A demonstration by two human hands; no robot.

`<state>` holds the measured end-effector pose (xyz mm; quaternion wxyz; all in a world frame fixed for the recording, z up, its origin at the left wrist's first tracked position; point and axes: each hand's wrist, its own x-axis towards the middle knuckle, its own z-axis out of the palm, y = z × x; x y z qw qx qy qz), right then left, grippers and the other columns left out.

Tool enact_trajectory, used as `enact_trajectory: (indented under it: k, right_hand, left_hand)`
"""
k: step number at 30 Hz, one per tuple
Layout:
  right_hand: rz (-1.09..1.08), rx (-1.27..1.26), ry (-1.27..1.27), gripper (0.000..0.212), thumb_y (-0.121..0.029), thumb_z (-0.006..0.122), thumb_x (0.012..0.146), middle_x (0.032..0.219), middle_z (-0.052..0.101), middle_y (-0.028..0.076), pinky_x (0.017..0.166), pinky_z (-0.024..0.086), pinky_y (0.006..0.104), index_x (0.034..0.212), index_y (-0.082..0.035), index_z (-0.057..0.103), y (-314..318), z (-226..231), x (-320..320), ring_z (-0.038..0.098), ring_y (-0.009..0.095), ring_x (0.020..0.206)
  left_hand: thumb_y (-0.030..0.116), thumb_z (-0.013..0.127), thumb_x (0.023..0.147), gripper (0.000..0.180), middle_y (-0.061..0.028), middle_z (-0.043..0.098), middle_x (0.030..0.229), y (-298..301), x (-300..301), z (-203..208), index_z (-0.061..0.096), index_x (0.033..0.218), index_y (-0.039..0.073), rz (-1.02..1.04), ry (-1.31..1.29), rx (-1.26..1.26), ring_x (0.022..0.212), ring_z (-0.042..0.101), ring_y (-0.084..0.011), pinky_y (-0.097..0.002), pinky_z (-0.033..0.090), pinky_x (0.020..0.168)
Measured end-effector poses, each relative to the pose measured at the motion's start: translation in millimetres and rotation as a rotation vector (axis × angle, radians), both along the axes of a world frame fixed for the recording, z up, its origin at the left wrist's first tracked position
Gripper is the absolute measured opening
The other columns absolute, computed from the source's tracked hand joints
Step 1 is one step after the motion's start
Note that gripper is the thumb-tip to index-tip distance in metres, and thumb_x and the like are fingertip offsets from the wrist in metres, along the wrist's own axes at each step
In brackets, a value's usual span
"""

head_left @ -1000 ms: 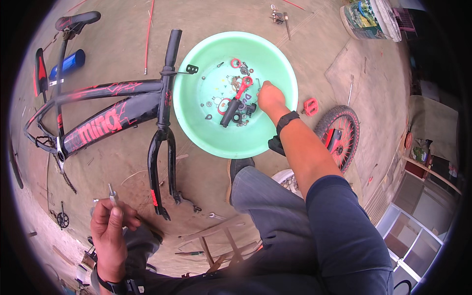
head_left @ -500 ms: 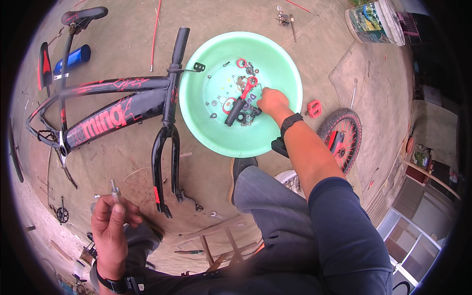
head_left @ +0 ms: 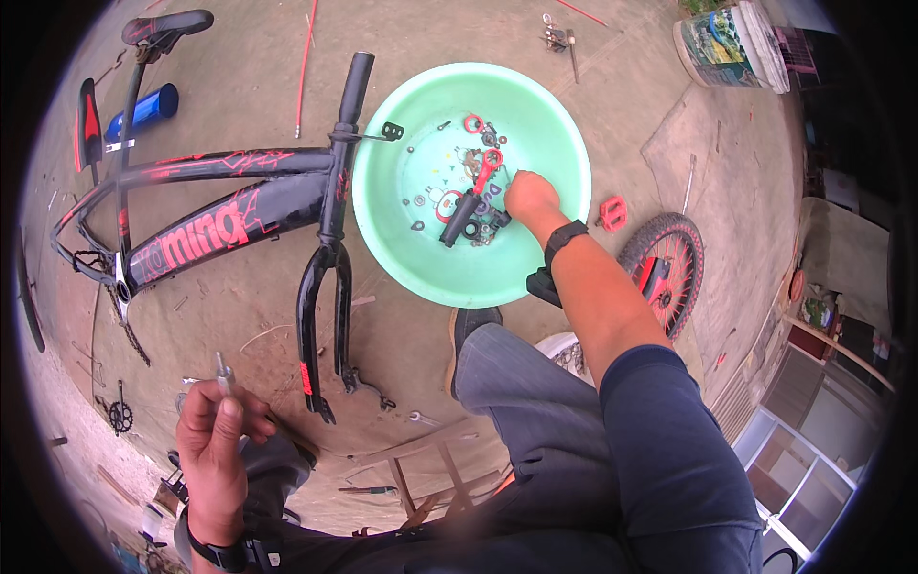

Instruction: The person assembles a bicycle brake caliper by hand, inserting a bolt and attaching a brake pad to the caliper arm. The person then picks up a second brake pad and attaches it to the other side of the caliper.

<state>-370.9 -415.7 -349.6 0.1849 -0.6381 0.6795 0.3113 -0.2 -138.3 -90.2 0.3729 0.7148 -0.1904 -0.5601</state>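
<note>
My left hand (head_left: pixel 218 430) is raised at the lower left. Its thumb and fingers pinch a small silver metal part with a thin stem (head_left: pixel 225 373), held upright. Reaching over a pale green plastic basin (head_left: pixel 382 239), my right hand (head_left: pixel 532 199) is closed, its fingertips just beside the loose parts. Whatever they grip, if anything, is hidden. Inside the basin lie a black handlebar grip (head_left: pixel 459 220), a red part with a ring-shaped end (head_left: pixel 487 170), a red ring (head_left: pixel 473 123) and several small metal pieces.
Left of the basin lies a black bicycle frame (head_left: pixel 258 206) with its fork (head_left: pixel 311 316) toward me. A red pedal (head_left: pixel 612 213) and a small wheel (head_left: pixel 665 273) are at the right. A bucket (head_left: pixel 729 48) stands far right; a spanner (head_left: pixel 424 419) lies near my feet.
My right hand has curled slightly more over the basin's parts. My left hand keeps its pinch on the metal part. The view has shifted very slightly.
</note>
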Motion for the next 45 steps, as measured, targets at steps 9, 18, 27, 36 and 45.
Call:
enact_trajectory:
  k: [9,18,27,36,45]
  right_hand:
    - [0.011,-0.104,-0.155,0.035,-0.03,0.064,0.084,0.098,0.07,0.02,0.081,0.054,0.0444,0.1,0.001,0.067,-15,32,-11,0.068,0.034,0.094]
    - [-0.048,-0.106,-0.504,0.024,-0.023,0.067,0.083,0.089,0.069,0.012,0.067,0.051,0.035,0.093,-0.002,0.066,-24,141,-10,0.067,0.022,0.076]
    - [-0.065,0.179,-1.187,0.019,-0.014,0.07,0.087,0.086,0.067,0.003,0.05,0.042,0.0211,0.098,-0.003,0.061,50,348,78,0.066,0.01,0.065]
    - [-0.131,0.353,-1.513,0.018,-0.014,0.07,0.09,0.088,0.067,0.007,0.051,0.047,0.0212,0.099,-0.001,0.061,195,431,139,0.068,0.013,0.073]
    - [-0.29,0.366,-1.594,0.019,-0.016,0.07,0.091,0.093,0.067,0.007,0.053,0.05,0.0214,0.1,-0.002,0.061,258,403,164,0.07,0.016,0.083]
  left_hand:
    - [0.021,0.054,0.103,0.018,-0.008,0.066,0.089,2,1,3,0.055,0.104,0.003,-0.01,0.015,-0.046,0.071,0.063,-0.0131,-0.0253,0.048,0.064]
    - [0.018,0.057,0.101,0.014,-0.007,0.066,0.092,33,-9,31,0.058,0.107,0.005,0.006,0.036,-0.102,0.075,0.064,-0.0131,-0.0254,0.049,0.067]
    - [0.013,0.061,0.098,0.012,-0.0049,0.066,0.092,85,-27,70,0.059,0.107,0.005,0.026,0.139,-0.288,0.076,0.064,-0.0124,-0.0247,0.05,0.067]
    - [0.013,0.061,0.098,0.014,-0.0034,0.065,0.088,117,-27,104,0.059,0.108,0.002,-0.038,0.2,-0.486,0.076,0.064,-0.0116,-0.0252,0.05,0.069]
    - [0.013,0.064,0.096,0.014,-0.0012,0.065,0.083,135,-13,114,0.061,0.105,0.002,-0.018,0.175,-0.523,0.075,0.062,-0.0074,-0.0228,0.049,0.069]
